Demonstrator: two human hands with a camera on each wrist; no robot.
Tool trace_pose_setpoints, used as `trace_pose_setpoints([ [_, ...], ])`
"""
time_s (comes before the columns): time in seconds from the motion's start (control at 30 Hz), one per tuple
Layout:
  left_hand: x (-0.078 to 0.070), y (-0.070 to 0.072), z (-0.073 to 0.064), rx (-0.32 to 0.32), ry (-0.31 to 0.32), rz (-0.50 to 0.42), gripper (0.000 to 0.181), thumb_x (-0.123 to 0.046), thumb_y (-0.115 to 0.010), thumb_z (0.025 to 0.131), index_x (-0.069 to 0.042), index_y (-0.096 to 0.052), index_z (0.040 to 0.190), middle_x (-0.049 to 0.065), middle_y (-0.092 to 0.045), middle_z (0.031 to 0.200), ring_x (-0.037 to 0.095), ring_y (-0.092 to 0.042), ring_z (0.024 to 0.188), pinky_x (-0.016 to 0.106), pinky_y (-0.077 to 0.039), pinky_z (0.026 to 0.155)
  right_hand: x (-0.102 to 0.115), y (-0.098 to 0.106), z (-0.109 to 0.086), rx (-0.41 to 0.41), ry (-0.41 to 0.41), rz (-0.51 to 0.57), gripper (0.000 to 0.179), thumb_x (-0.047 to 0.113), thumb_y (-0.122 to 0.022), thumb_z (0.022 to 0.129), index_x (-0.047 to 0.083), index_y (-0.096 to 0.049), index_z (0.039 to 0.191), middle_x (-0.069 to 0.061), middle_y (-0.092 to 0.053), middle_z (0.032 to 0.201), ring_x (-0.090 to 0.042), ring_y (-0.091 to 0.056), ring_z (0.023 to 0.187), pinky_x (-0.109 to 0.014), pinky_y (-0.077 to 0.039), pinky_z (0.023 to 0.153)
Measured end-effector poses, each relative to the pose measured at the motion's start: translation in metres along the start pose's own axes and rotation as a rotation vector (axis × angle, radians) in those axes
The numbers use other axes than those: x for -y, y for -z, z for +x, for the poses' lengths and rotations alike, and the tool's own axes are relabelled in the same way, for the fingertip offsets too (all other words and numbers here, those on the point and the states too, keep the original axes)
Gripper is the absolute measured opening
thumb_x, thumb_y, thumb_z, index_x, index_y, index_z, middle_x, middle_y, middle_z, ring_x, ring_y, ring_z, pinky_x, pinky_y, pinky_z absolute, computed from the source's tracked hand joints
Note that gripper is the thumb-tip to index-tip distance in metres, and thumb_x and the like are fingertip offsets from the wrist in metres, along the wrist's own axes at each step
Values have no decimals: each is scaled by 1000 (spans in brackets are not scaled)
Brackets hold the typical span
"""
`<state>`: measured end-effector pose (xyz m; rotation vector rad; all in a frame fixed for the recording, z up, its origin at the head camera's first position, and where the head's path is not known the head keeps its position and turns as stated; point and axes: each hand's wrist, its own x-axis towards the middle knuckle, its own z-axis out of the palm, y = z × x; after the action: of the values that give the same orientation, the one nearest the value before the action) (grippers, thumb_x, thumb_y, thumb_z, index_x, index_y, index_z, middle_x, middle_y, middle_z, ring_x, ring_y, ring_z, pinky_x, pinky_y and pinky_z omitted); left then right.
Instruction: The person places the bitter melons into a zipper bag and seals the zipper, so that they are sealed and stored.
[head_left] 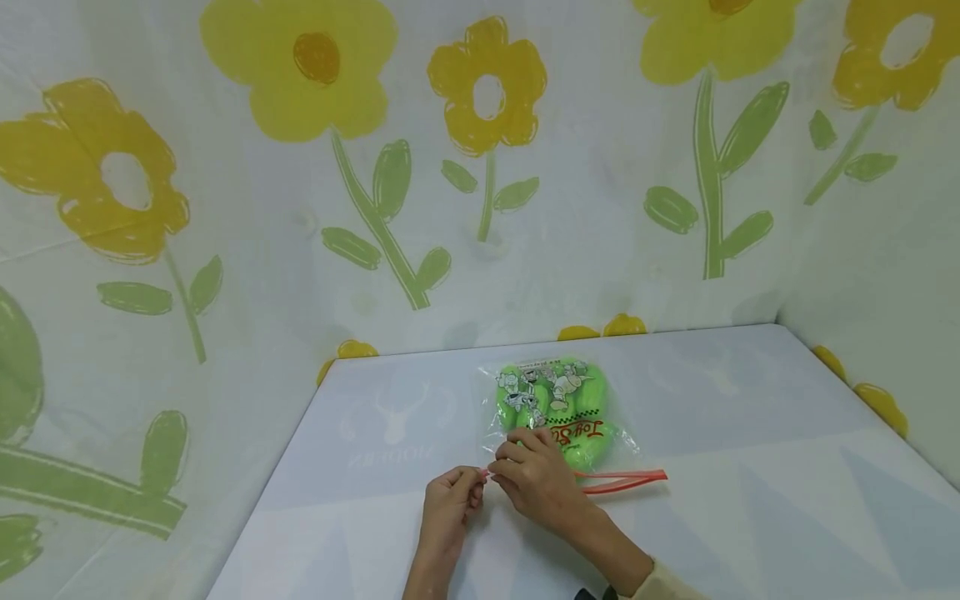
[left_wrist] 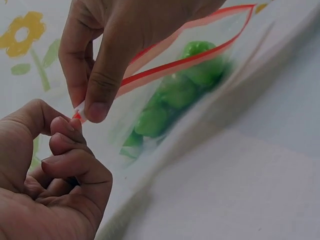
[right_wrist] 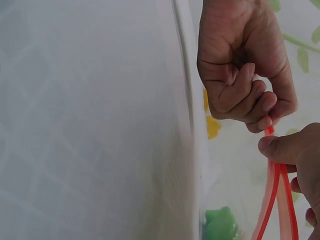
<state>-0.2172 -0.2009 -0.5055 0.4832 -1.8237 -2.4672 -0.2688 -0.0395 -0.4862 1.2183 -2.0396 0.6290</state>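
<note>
A clear zip bag (head_left: 626, 442) with a red zip strip (head_left: 633, 478) lies on the table, its printed side up. Inside it are bright green rounded lumps (left_wrist: 177, 92). With thumb and forefinger, my left hand (head_left: 448, 504) pinches the red strip's left end. Right beside it, my right hand (head_left: 543, 483) grips the strip between thumb and fingers. A small whitish piece shows at the right fingertips in the left wrist view. Beyond the right hand, the strip's two red edges stand apart. Part of the bag is hidden beneath the right hand.
The bag lies on a white table (head_left: 720, 517) with pale printed patterns. Behind it and at both sides hangs a white curtain (head_left: 562, 250) with yellow flowers. The table's back edge runs just past the bag.
</note>
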Motion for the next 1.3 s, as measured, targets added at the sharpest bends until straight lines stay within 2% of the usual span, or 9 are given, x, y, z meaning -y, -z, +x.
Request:
trace_pose_setpoints([
  [0.2,-1,2,0,-24,-9,5,15,1,-61,88,0,-66,74,-1,-54,63,6,-44,56,15,-32,48,-4,3,-3,17,-27,13,14,13,-87,75,16,-77,83,8,-65,84,-17,-56,96,-35,-39,84],
  [0.43,0,3,-1,-10,0,39,17,-2,-60,89,-3,-66,74,-1,-54,62,6,-42,54,15,-29,46,-6,6,-8,25,-45,24,14,15,-88,74,17,-77,82,9,-66,84,-17,-57,98,-36,-39,88],
  [0.7,2,3,1,-4,14,32,17,-2,-61,89,-3,-65,73,-2,-53,61,6,-41,54,15,-30,46,-6,11,-10,5,-51,35,16,13,-90,72,16,-76,81,10,-65,83,-17,-58,97,-36,-37,88],
  [0.9,-1,2,-1,36,38,11,17,-7,-60,93,-3,-64,76,-2,-54,64,5,-44,56,15,-34,47,-8,12,-11,-10,-70,32,16,11,-89,72,15,-77,82,9,-65,83,-16,-58,94,-35,-38,84],
  [1.13,1,-1,-3,162,102,37,25,-23,-62,99,-4,-66,82,-1,-58,70,6,-48,60,16,-37,50,-7,10,-13,2,-74,24,15,11,-88,73,15,-77,83,10,-65,84,-15,-57,94,-35,-36,84],
  [1.2,2,-4,-2,161,101,35,23,-19,-62,98,-3,-66,82,-1,-58,70,6,-48,60,16,-37,50,-7,10,-14,6,-75,14,15,12,-88,73,15,-77,83,10,-65,83,-15,-57,95,-35,-36,84],
  [1.3,3,-7,0,118,111,25,20,-16,-62,94,-5,-66,78,-1,-57,68,5,-46,58,15,-34,48,-8,11,-14,8,-78,0,15,14,-89,73,16,-77,82,10,-65,82,-16,-57,95,-36,-37,84],
])
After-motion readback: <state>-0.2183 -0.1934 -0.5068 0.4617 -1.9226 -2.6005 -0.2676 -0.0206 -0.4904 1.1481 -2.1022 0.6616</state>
